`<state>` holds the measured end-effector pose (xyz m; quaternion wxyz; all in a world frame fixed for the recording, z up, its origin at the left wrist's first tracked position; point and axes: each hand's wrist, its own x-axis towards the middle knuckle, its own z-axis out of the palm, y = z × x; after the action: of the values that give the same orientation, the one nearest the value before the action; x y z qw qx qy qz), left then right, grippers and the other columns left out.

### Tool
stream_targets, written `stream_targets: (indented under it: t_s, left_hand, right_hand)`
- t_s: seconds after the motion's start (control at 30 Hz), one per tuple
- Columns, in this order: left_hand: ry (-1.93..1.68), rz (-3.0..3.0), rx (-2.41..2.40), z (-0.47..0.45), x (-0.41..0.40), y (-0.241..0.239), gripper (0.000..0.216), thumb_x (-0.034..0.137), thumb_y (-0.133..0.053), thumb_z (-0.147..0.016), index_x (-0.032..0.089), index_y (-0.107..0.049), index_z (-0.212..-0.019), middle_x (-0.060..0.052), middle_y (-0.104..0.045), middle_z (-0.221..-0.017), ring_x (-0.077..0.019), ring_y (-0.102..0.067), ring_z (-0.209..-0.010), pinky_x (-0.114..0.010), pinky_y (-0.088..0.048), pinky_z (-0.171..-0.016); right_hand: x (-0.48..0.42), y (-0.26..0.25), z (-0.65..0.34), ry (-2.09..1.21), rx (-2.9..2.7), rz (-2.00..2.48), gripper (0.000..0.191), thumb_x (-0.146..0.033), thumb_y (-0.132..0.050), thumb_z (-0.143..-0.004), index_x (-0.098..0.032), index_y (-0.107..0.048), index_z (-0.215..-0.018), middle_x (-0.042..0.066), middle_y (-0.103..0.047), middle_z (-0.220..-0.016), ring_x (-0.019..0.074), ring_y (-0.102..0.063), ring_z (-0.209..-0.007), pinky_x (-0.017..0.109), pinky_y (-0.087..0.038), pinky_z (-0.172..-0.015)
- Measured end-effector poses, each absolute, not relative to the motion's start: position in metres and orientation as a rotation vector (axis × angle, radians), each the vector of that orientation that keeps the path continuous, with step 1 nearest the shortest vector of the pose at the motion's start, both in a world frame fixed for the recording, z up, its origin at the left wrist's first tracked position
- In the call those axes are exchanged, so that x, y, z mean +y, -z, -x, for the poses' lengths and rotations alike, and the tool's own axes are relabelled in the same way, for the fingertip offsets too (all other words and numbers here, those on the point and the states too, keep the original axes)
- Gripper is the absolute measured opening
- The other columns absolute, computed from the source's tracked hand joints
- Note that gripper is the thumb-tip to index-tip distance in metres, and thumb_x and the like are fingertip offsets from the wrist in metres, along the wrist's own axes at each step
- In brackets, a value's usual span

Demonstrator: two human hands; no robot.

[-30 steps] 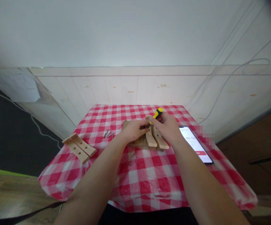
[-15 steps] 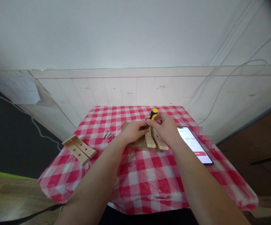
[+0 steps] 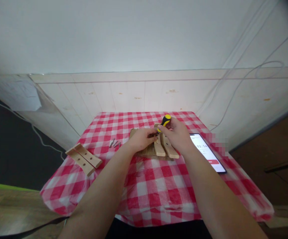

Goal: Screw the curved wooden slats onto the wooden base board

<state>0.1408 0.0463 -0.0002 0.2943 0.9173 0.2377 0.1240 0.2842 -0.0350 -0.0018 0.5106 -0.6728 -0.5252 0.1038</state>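
Observation:
My right hand (image 3: 179,133) is closed around a yellow-and-black screwdriver (image 3: 166,120), which leans with its handle up and to the right. Its tip points down at a pale wooden piece (image 3: 160,151) with holes. Beside the tip, the fingers of my left hand (image 3: 142,138) are pinched together on that piece; whatever they hold is too small to make out. A second pale wooden piece (image 3: 172,152) lies alongside, partly under my right hand. Both pieces rest on a worn brown board (image 3: 146,153).
Several loose screws (image 3: 114,143) lie left of the board. Two more drilled wooden pieces (image 3: 84,159) sit at the table's left. A phone (image 3: 206,153) showing a timer lies to the right. The checked tablecloth (image 3: 156,189) covers the table, which meets the wall (image 3: 126,96) behind.
The screwdriver handle has tipped slightly to the right, and my right hand has turned a little with it. My left hand stays in nearly the same place.

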Motion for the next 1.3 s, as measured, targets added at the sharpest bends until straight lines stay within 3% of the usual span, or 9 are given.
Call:
stream_targets:
  t_s: [0.37,0.53,0.7,0.87,1.1,1.3]
  left_hand:
    - [-0.34,-2.43,0.603,-0.141,0.05,0.005,0.028,0.022,-0.053,-0.086,0.018,-0.067,-0.109,-0.004,-0.072,-0.104,-0.0179,-0.064,-0.092,-0.027,-0.047,-0.084]
    - [-0.329,-2.441,0.62,-0.14,0.05,0.004,0.028,0.024,-0.052,-0.086,0.019,-0.067,-0.11,-0.004,-0.072,-0.104,-0.0188,-0.064,-0.091,-0.028,-0.047,-0.082]
    - [-0.342,-2.437,0.632,-0.14,0.048,0.001,0.025,0.021,-0.054,-0.085,0.019,-0.067,-0.107,-0.003,-0.072,-0.102,-0.0182,-0.064,-0.091,-0.027,-0.046,-0.08]
    - [-0.347,-2.419,0.625,-0.14,0.048,0.002,0.025,0.02,-0.053,-0.085,0.016,-0.067,-0.105,-0.004,-0.072,-0.097,-0.0181,-0.063,-0.086,-0.026,-0.046,-0.076]
    - [-0.357,-2.458,0.619,-0.141,0.051,0.007,0.022,0.023,-0.053,-0.085,0.017,-0.067,-0.1,-0.004,-0.071,-0.094,-0.0182,-0.062,-0.084,-0.027,-0.046,-0.076]
    - [-0.376,-2.409,0.579,-0.142,0.052,0.009,0.023,0.023,-0.053,-0.084,0.017,-0.066,-0.103,-0.004,-0.071,-0.099,-0.0186,-0.063,-0.089,-0.027,-0.046,-0.078]
  right_hand:
    - [-0.032,0.005,-0.281,-0.095,-1.093,1.693,0.034,-0.045,-0.071,-0.068,-0.02,-0.05,-0.078,0.001,-0.06,-0.07,0.0173,-0.055,-0.061,0.03,-0.04,-0.055]
    - [-0.032,0.007,-0.288,-0.21,-1.126,1.687,0.031,-0.048,-0.065,-0.073,-0.019,-0.058,-0.082,0.003,-0.065,-0.075,0.0188,-0.058,-0.066,0.032,-0.043,-0.059]
    - [-0.035,0.004,-0.29,-0.391,-1.25,1.562,0.018,-0.031,-0.057,-0.077,-0.02,-0.065,-0.089,0.004,-0.069,-0.082,0.0189,-0.063,-0.073,0.033,-0.048,-0.068]
    - [-0.036,0.002,-0.289,-0.324,-1.347,1.552,0.019,-0.033,-0.054,-0.082,-0.02,-0.064,-0.092,0.004,-0.069,-0.084,0.0199,-0.064,-0.077,0.034,-0.047,-0.069]
    - [-0.033,0.003,-0.287,-0.219,-1.284,1.703,0.027,-0.043,-0.065,-0.075,-0.018,-0.062,-0.084,0.005,-0.068,-0.078,0.0187,-0.061,-0.067,0.032,-0.045,-0.062]
    - [-0.035,0.001,-0.284,-0.24,-1.332,1.648,0.023,-0.038,-0.061,-0.079,-0.02,-0.063,-0.092,0.005,-0.069,-0.086,0.0198,-0.063,-0.076,0.033,-0.046,-0.067]
